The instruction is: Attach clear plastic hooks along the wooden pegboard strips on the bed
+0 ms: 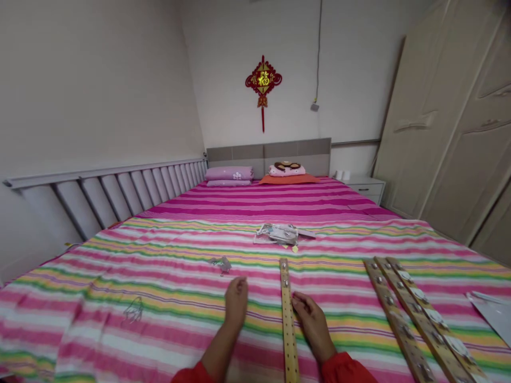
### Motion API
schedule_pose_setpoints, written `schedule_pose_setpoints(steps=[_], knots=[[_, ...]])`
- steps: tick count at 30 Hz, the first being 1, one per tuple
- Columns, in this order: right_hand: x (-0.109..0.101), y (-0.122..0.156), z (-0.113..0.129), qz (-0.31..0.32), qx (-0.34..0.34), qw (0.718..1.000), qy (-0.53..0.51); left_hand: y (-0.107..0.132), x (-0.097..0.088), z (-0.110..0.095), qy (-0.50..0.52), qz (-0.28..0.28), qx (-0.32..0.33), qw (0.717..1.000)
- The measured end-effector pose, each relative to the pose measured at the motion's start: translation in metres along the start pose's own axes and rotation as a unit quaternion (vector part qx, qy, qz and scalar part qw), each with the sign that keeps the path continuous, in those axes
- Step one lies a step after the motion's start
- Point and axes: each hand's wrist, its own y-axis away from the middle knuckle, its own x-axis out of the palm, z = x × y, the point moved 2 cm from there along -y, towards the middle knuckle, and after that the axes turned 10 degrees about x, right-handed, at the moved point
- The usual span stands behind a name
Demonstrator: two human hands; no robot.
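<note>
A long, narrow, tan strip point(288, 324) with a row of small holes lies lengthwise on the striped bed sheet, metal pieces fixed at its far end. My right hand point(313, 322) rests at its right edge, thumb and fingertips bent against the side. Left of the strip, my left hand point(237, 300) is raised with its fingers curled in a pinch; anything inside is too small to make out. Just beyond it lies a small clear plastic bag point(221, 263). Three similar strips point(423, 319) with metal pieces lie side by side on the right, the rightmost carrying white round parts.
Clear packets of parts point(279, 233) lie farther up the bed. A thin wire tangle point(133, 311) is at left, a white sheet point(493, 314) at far right. A slatted rail point(120, 186) borders the left side; folded bedding point(229, 174) sits by the headboard.
</note>
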Motion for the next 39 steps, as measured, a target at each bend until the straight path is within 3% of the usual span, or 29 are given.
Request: schedule_pose_setpoints(steps=[2,5,10,13,18,23,28,33,36,39], knots=[[0.001,0.0,0.0,-0.002,0.002,1.0,-0.001,-0.025,-0.023,0.01,-0.051,-0.072,-0.002,0.996],[0.003,0.0,0.001,0.005,0.007,1.0,-0.006,-0.049,-0.043,0.022,-0.102,-0.099,-0.013,0.99],[0.004,0.001,0.004,0.008,0.004,1.0,-0.002,-0.058,-0.047,0.03,-0.167,-0.126,-0.057,0.976],[0.003,0.001,0.003,0.009,0.006,1.0,-0.003,-0.058,-0.047,0.031,-0.192,-0.128,-0.086,0.969],[0.001,-0.001,0.001,-0.001,0.003,1.0,0.0,-0.06,-0.052,0.035,-0.173,-0.066,-0.12,0.975],[0.001,0.003,0.005,0.002,0.0,1.0,-0.009,-0.043,-0.054,0.041,-0.082,-0.057,-0.121,0.988],[-0.002,0.001,0.003,0.001,0.005,1.0,-0.027,-0.003,-0.052,0.038,0.016,-0.071,-0.056,0.996],[-0.003,0.004,0.005,-0.037,-0.025,0.999,-0.008,0.021,-0.047,0.028,0.032,-0.059,0.007,0.998],[0.014,0.013,0.019,-0.064,-0.086,0.992,0.06,0.021,-0.043,0.027,0.031,-0.053,0.031,0.998],[0.05,0.019,0.035,-0.014,-0.155,0.976,0.15,0.019,-0.039,0.029,0.024,-0.054,0.049,0.997]])
